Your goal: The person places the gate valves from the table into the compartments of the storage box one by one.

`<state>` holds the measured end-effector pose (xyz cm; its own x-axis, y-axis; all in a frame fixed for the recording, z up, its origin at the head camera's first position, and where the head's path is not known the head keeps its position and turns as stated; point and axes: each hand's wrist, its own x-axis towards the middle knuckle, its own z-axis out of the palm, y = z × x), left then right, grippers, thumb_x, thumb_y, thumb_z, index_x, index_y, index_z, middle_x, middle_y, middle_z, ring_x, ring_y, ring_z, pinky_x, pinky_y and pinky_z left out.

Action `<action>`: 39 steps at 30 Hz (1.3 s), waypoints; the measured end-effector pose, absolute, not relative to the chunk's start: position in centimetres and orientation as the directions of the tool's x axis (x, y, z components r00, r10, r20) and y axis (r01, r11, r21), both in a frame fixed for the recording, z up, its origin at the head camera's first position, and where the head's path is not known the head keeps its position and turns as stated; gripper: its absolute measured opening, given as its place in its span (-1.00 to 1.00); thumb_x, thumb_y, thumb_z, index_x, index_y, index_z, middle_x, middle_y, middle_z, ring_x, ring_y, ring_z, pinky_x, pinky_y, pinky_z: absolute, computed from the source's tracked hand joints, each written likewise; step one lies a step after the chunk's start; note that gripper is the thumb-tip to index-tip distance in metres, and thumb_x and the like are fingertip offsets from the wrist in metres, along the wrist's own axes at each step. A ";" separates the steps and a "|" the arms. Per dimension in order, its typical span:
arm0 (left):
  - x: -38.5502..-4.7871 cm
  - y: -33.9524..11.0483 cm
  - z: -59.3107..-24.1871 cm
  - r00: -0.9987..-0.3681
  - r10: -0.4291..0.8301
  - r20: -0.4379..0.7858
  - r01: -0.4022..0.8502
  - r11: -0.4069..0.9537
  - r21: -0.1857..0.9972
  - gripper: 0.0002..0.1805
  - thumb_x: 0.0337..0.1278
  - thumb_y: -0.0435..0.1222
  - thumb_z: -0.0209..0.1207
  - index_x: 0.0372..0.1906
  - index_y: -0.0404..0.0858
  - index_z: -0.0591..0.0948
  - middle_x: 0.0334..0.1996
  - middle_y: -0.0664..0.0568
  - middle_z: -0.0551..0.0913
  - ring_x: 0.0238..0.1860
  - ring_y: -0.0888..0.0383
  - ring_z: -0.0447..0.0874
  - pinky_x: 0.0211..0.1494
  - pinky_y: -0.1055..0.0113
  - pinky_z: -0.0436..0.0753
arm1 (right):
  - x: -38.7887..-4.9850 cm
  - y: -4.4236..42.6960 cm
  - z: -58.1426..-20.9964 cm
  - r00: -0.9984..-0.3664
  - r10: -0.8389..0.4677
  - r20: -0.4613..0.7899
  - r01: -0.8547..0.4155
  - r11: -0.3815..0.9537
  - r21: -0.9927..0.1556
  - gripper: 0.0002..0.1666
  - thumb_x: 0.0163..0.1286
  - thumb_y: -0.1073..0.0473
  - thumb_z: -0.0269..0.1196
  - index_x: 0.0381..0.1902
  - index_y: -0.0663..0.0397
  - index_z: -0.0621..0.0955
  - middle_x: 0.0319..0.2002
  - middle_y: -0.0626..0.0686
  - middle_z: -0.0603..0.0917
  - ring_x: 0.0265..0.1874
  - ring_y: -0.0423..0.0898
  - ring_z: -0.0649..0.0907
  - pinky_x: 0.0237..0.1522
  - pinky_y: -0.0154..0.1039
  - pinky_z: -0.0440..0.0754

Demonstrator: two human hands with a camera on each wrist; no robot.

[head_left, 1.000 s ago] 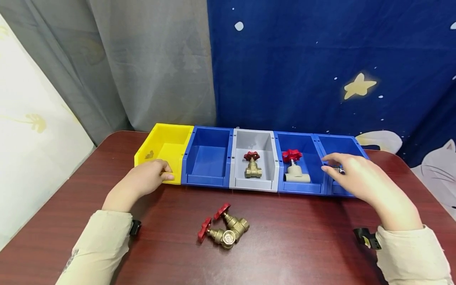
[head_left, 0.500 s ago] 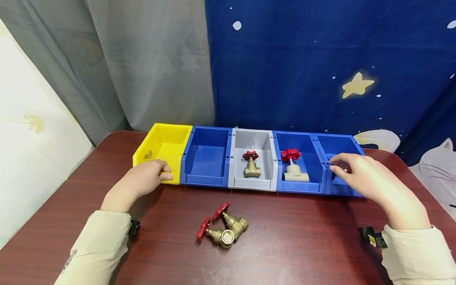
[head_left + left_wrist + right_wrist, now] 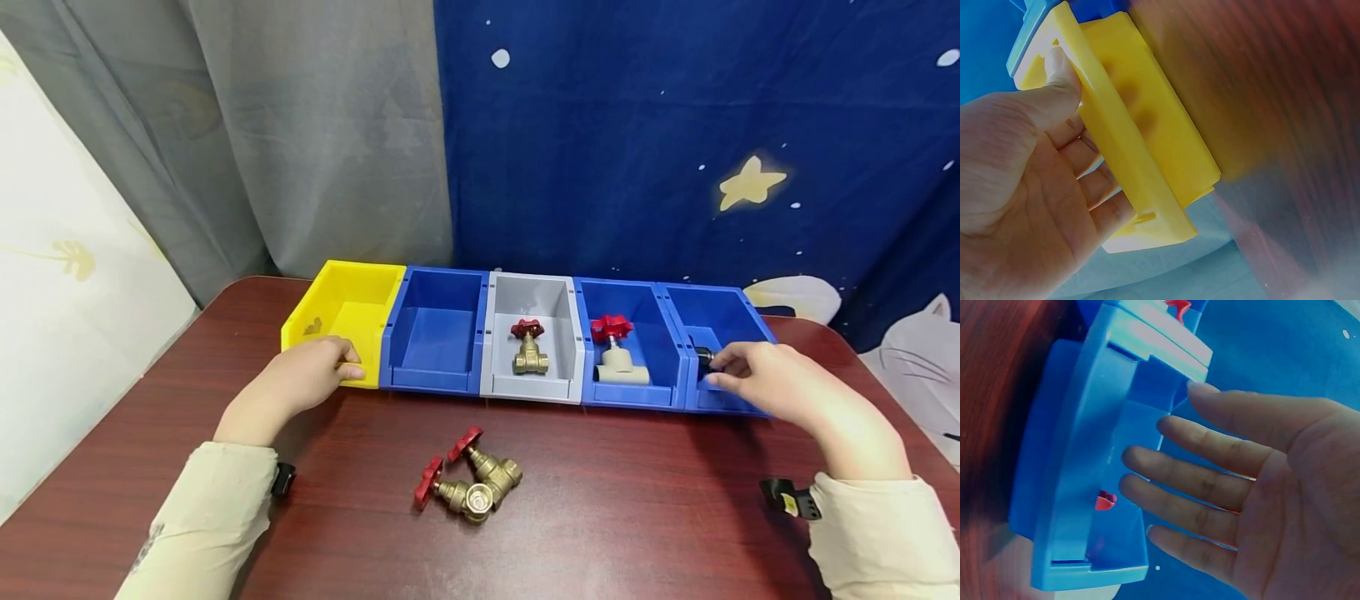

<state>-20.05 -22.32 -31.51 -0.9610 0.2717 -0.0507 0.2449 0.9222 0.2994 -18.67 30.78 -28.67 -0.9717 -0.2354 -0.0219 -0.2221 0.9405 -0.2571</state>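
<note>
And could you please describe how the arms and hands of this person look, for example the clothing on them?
The left hand and right hand wear no gloves. The left sleeve and right sleeve are cream-coloured; the left one bears a greyish marking. A small black device shows at the left cuff, another black device with a yellow patch at the right.

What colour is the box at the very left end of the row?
Plain bright yellow. The end box shows best in the head view.
</note>
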 end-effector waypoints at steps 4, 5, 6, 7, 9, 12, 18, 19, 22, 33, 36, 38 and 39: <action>-20.1 -22.3 -31.6 -0.961 0.272 -0.051 0.245 0.923 0.298 -0.76 0.29 -0.15 0.23 -0.28 -0.28 0.60 -0.44 0.01 0.55 -0.32 0.02 0.51 -0.13 0.05 0.54 | -18.9 31.0 -29.3 -0.960 -0.272 -0.059 -0.249 0.934 -0.255 -0.68 0.26 0.15 0.40 -0.23 0.36 0.67 -0.42 0.04 0.66 -0.39 0.02 0.63 -0.27 0.07 0.60; -20.1 -22.3 -31.6 -0.961 0.272 -0.052 0.245 0.923 0.298 -0.76 0.29 -0.15 0.23 -0.29 -0.28 0.60 -0.44 0.00 0.54 -0.32 0.01 0.51 -0.13 0.05 0.54 | -19.0 30.9 -29.4 -0.957 -0.282 -0.064 -0.258 0.933 -0.250 -0.71 0.24 0.16 0.41 -0.26 0.34 0.68 -0.43 0.02 0.66 -0.40 -0.01 0.61 -0.29 0.03 0.59; -20.1 -22.3 -31.6 -0.961 0.273 -0.051 0.246 0.923 0.296 -0.76 0.29 -0.15 0.24 -0.29 -0.28 0.60 -0.44 0.00 0.55 -0.32 0.01 0.51 -0.13 0.04 0.54 | -19.0 30.9 -29.6 -0.955 -0.289 -0.068 -0.265 0.933 -0.245 -0.73 0.23 0.17 0.41 -0.28 0.31 0.68 -0.44 0.01 0.66 -0.42 -0.03 0.59 -0.31 0.00 0.59; -20.1 -22.3 -31.6 -0.961 0.272 -0.052 0.246 0.924 0.294 -0.76 0.29 -0.15 0.24 -0.28 -0.28 0.61 -0.44 0.01 0.55 -0.31 0.01 0.51 -0.12 0.04 0.55 | -19.1 30.9 -29.7 -0.952 -0.297 -0.070 -0.272 0.931 -0.242 -0.76 0.22 0.17 0.42 -0.31 0.29 0.69 -0.45 0.00 0.66 -0.44 -0.05 0.58 -0.32 -0.03 0.57; -20.1 -22.3 -31.6 -0.962 0.267 -0.056 0.241 0.927 0.289 -0.76 0.29 -0.15 0.23 -0.27 -0.28 0.61 -0.43 0.00 0.56 -0.30 0.01 0.52 -0.11 0.03 0.55 | -19.2 30.8 -29.9 -0.949 -0.307 -0.065 -0.285 0.930 -0.233 -0.80 0.20 0.18 0.44 -0.37 0.22 0.69 -0.47 -0.02 0.66 -0.46 -0.06 0.55 -0.35 -0.07 0.54; -20.1 -22.3 -31.5 -0.963 0.261 -0.063 0.235 0.932 0.276 -0.75 0.30 -0.14 0.23 -0.23 -0.28 0.63 -0.39 0.00 0.59 -0.28 0.00 0.53 -0.08 0.00 0.56 | -19.3 30.8 -30.2 -0.948 -0.313 -0.056 -0.294 0.930 -0.219 -0.83 0.18 0.18 0.45 -0.44 0.15 0.68 -0.49 -0.03 0.65 -0.48 -0.07 0.52 -0.37 -0.08 0.51; -20.0 -22.3 -31.2 -0.966 0.250 -0.065 0.227 0.941 0.253 -0.70 0.30 -0.12 0.23 -0.14 -0.30 0.65 -0.29 -0.04 0.66 -0.18 -0.07 0.58 0.00 -0.10 0.56 | -19.4 30.7 -30.3 -0.953 -0.297 -0.064 -0.279 0.938 -0.205 -0.82 0.17 0.17 0.46 -0.48 0.11 0.67 -0.51 -0.05 0.64 -0.49 -0.06 0.51 -0.36 -0.03 0.51; -19.9 -22.2 -31.2 -0.967 0.247 -0.062 0.225 0.942 0.249 -0.70 0.29 -0.12 0.24 -0.14 -0.30 0.65 -0.28 -0.05 0.67 -0.11 -0.12 0.59 0.02 -0.12 0.55 | -19.4 30.6 -30.3 -0.953 -0.295 -0.067 -0.276 0.939 -0.207 -0.82 0.17 0.17 0.46 -0.48 0.11 0.67 -0.51 -0.05 0.63 -0.49 -0.05 0.51 -0.35 -0.02 0.51; -19.6 -22.1 -30.9 -0.971 0.231 -0.056 0.212 0.949 0.235 -0.69 0.29 -0.10 0.24 -0.13 -0.28 0.66 -0.21 -0.09 0.69 0.17 -0.32 0.47 0.08 -0.18 0.52 | -19.4 30.4 -30.3 -0.957 -0.281 -0.078 -0.260 0.943 -0.207 -0.84 0.18 0.19 0.46 -0.47 0.11 0.68 -0.51 -0.05 0.63 -0.48 -0.04 0.51 -0.34 0.01 0.53; -18.5 -21.8 -28.6 -0.976 0.214 0.022 0.214 0.953 0.215 -0.74 0.33 -0.12 0.23 -0.12 -0.23 0.68 -0.12 -0.10 0.66 -0.14 -0.08 0.57 -0.05 -0.10 0.56 | -19.4 29.8 -30.1 -0.962 -0.258 -0.090 -0.236 0.950 -0.203 -0.85 0.20 0.23 0.44 -0.49 0.10 0.66 -0.53 -0.03 0.60 -0.49 -0.03 0.49 -0.37 0.00 0.51; -18.0 -21.5 -27.9 -0.972 0.230 0.056 0.236 0.949 0.207 -0.75 0.32 -0.12 0.23 -0.13 -0.23 0.68 -0.15 -0.06 0.68 -0.20 -0.05 0.59 -0.08 -0.07 0.56 | -19.4 29.9 -30.1 -0.962 -0.257 -0.092 -0.235 0.951 -0.199 -0.84 0.20 0.22 0.43 -0.49 0.07 0.64 -0.52 -0.02 0.58 -0.49 -0.02 0.50 -0.37 0.01 0.50; -17.8 -21.2 -27.5 -0.965 0.247 0.084 0.259 0.946 0.193 -0.76 0.33 -0.13 0.23 -0.14 -0.22 0.69 -0.16 -0.04 0.69 -0.20 -0.05 0.62 -0.09 -0.06 0.56 | -19.4 29.9 -30.0 -0.962 -0.254 -0.096 -0.232 0.953 -0.195 -0.84 0.21 0.21 0.43 -0.49 0.06 0.64 -0.52 -0.01 0.58 -0.49 -0.01 0.50 -0.37 0.03 0.50; -17.6 -21.0 -27.3 -0.962 0.257 0.096 0.270 0.945 0.185 -0.77 0.33 -0.13 0.23 -0.14 -0.21 0.69 -0.17 -0.03 0.70 -0.21 -0.04 0.62 -0.10 -0.05 0.56 | -19.4 29.9 -30.0 -0.963 -0.252 -0.098 -0.230 0.954 -0.193 -0.84 0.21 0.20 0.44 -0.48 0.06 0.64 -0.51 -0.01 0.59 -0.48 0.00 0.50 -0.37 0.04 0.50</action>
